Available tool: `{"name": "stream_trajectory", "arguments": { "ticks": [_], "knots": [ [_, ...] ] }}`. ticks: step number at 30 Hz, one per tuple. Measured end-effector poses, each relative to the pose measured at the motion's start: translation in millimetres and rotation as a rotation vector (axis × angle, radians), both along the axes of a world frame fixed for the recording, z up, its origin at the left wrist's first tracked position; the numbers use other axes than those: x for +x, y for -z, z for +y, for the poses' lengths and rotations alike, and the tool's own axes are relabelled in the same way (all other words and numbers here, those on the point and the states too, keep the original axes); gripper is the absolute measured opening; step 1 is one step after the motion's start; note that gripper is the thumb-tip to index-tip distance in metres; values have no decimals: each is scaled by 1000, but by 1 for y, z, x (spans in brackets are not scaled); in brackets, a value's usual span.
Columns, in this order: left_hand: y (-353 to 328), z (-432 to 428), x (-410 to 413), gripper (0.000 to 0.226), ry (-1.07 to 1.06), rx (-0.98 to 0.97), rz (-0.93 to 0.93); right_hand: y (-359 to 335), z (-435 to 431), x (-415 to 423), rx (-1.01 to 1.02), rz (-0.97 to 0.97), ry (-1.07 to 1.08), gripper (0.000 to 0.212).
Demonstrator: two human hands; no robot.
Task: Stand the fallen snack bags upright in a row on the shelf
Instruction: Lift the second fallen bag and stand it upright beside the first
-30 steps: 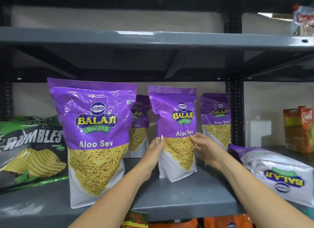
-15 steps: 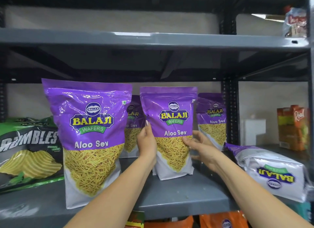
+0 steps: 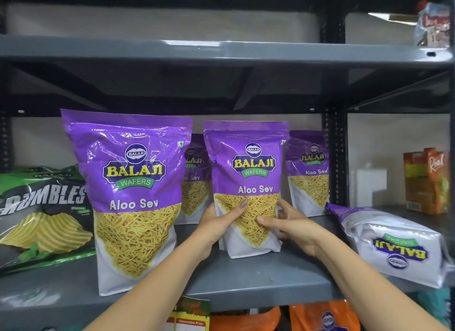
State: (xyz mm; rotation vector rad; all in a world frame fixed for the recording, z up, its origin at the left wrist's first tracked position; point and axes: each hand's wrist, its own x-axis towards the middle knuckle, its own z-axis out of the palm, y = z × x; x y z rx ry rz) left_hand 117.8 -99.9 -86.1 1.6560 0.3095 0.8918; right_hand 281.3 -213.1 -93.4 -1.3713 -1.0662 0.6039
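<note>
Two hands clasp an upright purple bag (image 3: 248, 183) on the shelf (image 3: 246, 279), the left hand (image 3: 219, 223) and right hand (image 3: 288, 226) each pressing a lower side. Best to settle its base flat, level with the front bag (image 3: 133, 195), before letting go. A fallen bag (image 3: 394, 247) lies at right; two more stand behind.

Bag held by fingers (image 3: 240, 208): lower sides covered by both hands. Rear Aloo Sev bag (image 3: 195, 183) left of the fingers: mostly hidden betw. the two front bags. Green chips bag (image 3: 41, 215) far left: cut by frame edge, name incomplete. Orange packs (image 3: 325, 316) below the fingers: cut off at bottom, print unreadable.
</note>
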Motion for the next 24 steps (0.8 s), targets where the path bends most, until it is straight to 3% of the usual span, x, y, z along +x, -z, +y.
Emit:
{"name": "stream_trajectory", "arguments": {
  "ticks": [4,9,15,21,24],
  "knots": [
    [-6,-5,-18,58,29,7,43,0,-8,-17,24,7,-2,77],
    [-7,-20,-49,40,46,42,34,-2,-20,-48,50,-46,13,69],
    [-1,-30,-66,49,-8,23,-24,0,-30,-71,107,-102,0,82],
    [0,-34,-67,46,-7,-18,-44,0,-34,-76,115,-112,21,58],
    [1,-33,-66,52,1,-23,-44,0,-35,-79,112,-113,58,55]
  ]
}}
